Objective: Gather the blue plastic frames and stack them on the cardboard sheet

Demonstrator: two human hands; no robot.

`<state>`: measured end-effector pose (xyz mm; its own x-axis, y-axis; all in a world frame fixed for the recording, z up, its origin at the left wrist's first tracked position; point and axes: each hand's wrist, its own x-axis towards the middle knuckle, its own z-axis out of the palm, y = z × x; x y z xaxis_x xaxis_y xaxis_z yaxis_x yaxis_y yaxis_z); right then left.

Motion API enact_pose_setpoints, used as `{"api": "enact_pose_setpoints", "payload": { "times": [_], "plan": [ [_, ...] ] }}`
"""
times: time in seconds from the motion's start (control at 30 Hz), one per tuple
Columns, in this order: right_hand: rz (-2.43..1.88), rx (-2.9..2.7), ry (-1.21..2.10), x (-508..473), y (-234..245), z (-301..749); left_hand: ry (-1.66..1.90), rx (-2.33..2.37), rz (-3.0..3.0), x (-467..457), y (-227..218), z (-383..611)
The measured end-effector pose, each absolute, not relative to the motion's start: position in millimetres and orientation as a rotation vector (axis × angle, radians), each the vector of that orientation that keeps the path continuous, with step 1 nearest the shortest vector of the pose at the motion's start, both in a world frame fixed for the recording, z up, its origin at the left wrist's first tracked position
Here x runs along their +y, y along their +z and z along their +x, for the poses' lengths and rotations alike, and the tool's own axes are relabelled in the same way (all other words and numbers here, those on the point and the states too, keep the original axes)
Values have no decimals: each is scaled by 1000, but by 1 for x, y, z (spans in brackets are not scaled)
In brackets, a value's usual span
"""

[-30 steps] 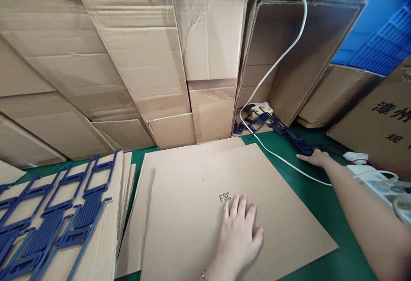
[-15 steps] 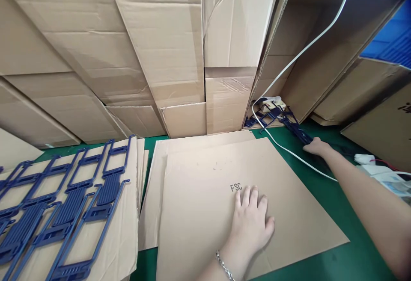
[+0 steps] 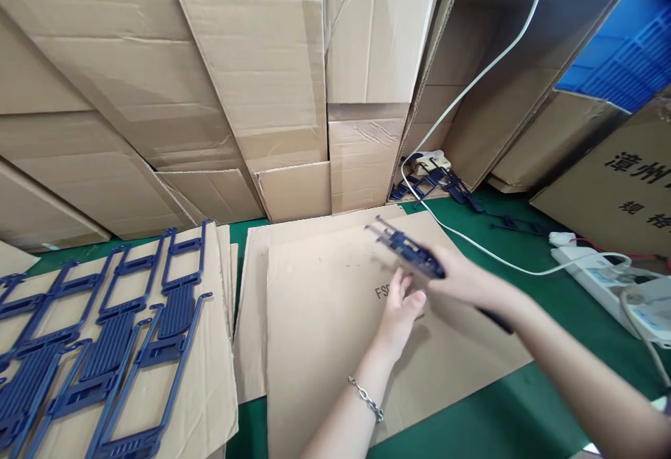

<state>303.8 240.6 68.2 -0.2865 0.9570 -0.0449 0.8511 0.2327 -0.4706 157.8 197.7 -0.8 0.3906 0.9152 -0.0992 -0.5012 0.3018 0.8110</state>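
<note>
My right hand [image 3: 464,279] is closed round a long dark blue plastic frame part [image 3: 402,245] and holds it above a flat cardboard sheet [image 3: 325,333] printed with "FSC". My left hand [image 3: 399,311], with a bracelet on the wrist, is raised off the sheet just under the part, fingers apart and reaching up toward it. Whether they touch it I cannot tell. Several identical blue frame parts [image 3: 105,340] lie in rows on a cardboard sheet at the left. More of these parts [image 3: 445,183] lie heaped inside an open box at the back right.
Flattened cardboard boxes [image 3: 210,82] lean as a wall behind the green mat [image 3: 498,403]. A white cable [image 3: 472,89] runs from the back box to a white power strip [image 3: 608,277] at the right. A printed carton [image 3: 623,179] and a blue crate [image 3: 623,61] stand at the far right.
My right hand took a blue part from the pile at the back right and brought it left over the sheet. My left hand lifted off the cardboard toward it.
</note>
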Motion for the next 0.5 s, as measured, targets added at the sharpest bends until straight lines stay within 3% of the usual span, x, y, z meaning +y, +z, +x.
{"api": "enact_pose_setpoints", "payload": {
  "times": [0.17, 0.3, 0.37, 0.5],
  "plan": [
    [-1782, -2293, 332, 199, 31, 240, 1199, 613, 242, 205, 5, 151],
    [-1506, -2487, 945, 238, 63, 283, 1201, 633, 153, 212, 5, 148],
    [-1563, -2372, 1152, 277, 81, 331, 1156, 651, 138, 215, 3, 148],
    [-2493, -1794, 351, 343, 80, 437, 1128, 684, 114, 218, 4, 150]
  ]
}}
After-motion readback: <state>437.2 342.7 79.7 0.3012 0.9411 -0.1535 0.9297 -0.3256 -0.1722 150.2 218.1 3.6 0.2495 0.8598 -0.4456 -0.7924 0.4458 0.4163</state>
